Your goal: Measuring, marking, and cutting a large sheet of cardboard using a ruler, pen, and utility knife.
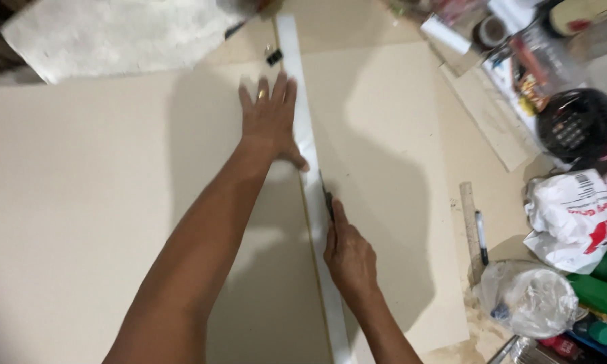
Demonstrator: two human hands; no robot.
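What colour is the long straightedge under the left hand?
White, clearest in the head view: straightedge.

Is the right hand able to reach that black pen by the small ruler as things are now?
Probably yes. The right hand holds a cutter against the long straightedge, and only bare board lies between it and the black pen. It would likely have to put the cutter down first.
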